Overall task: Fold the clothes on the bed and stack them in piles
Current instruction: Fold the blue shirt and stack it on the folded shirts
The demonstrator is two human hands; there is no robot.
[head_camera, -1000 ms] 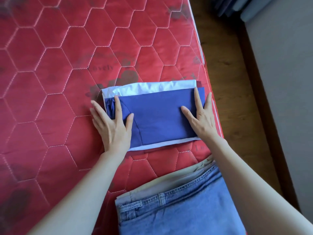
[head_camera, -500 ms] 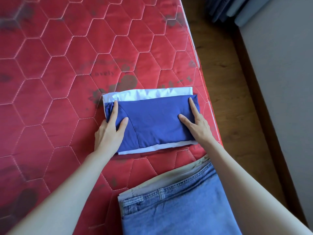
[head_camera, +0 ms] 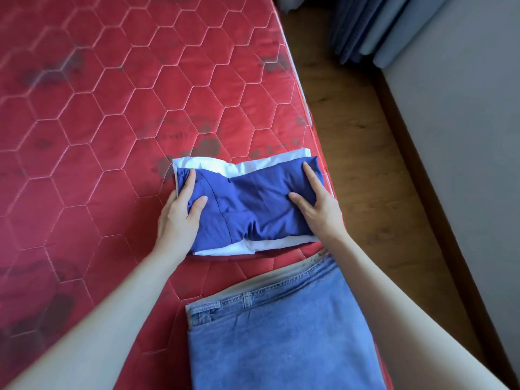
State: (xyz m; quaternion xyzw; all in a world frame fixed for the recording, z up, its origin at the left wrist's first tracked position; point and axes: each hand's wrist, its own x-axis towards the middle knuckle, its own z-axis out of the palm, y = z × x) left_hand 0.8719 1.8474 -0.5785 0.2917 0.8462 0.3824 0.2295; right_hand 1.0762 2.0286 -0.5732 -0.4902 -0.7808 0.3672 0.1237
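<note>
A folded dark blue garment (head_camera: 253, 204) lies on top of a folded white garment (head_camera: 261, 164) near the right edge of the red quilted mattress (head_camera: 98, 122). My left hand (head_camera: 180, 215) grips the pile's left end, thumb on top and fingers tucked under the side. At the right end, my right hand (head_camera: 318, 206) grips it the same way. The blue cloth bunches and wrinkles between my hands. Closer to me sits a second pile, folded blue jeans (head_camera: 281, 339) over a beige garment (head_camera: 281, 274).
The mattress's right edge (head_camera: 306, 108) runs just beside the blue pile. Beyond it is a wooden floor (head_camera: 365, 136), a grey wall (head_camera: 464, 136) and blue-grey curtains (head_camera: 374, 26) at the top right. Open red mattress stretches to the left.
My hands went from lying flat on the blue garment to gripping both ends of the pile and squeezing inward, so the cloth now bunches. The pile sits closer to the jeans.
</note>
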